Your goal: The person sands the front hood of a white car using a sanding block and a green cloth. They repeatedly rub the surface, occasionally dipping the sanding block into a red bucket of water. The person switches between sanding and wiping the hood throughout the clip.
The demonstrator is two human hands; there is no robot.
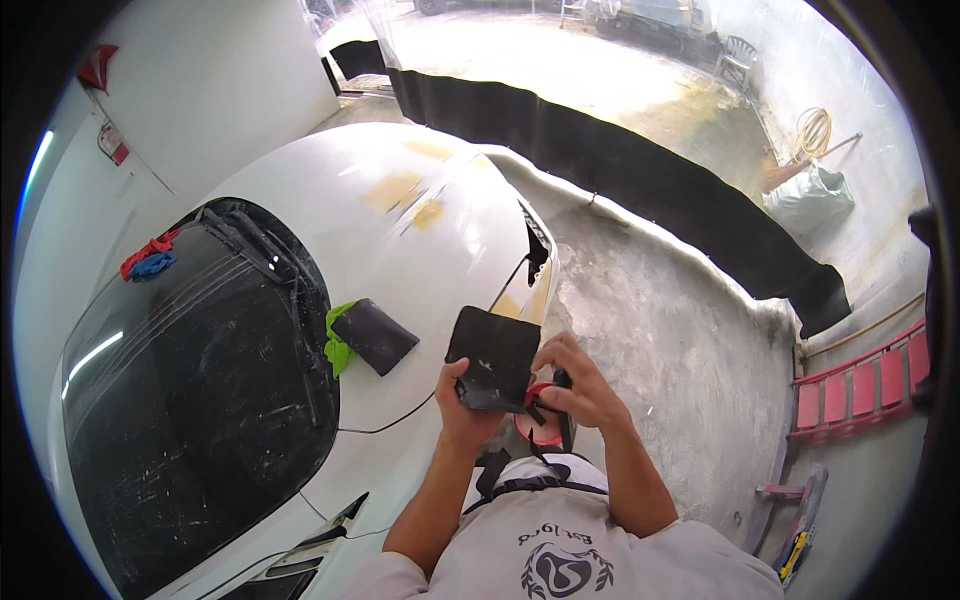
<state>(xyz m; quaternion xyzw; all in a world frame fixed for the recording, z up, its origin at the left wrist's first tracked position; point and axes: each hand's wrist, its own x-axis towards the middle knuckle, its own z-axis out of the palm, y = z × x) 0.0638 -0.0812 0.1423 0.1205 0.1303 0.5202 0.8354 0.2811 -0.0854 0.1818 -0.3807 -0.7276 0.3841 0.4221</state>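
My left hand [460, 405] grips a black square sheet [497, 350], with the thumb over its lower left. My right hand [570, 385] is beside the sheet's right edge, its fingers bent around something small and dark that I cannot make out. Under it, a red-rimmed bucket with pinkish contents [538, 432] is partly hidden. A dark rectangular pad [375, 338] lies on a bright green cloth [338, 355] on the white car bonnet [280, 170], which has tan and bare patches.
The car's dark windscreen [190, 400] is left, with red and blue cloths [150, 255] by its top. A black curtain strip [620, 160] crosses ahead. Red slatted ladder-like rack [870, 375] stands right, a white sack [810, 195] and hose beyond. Grey concrete floor [680, 350] lies between.
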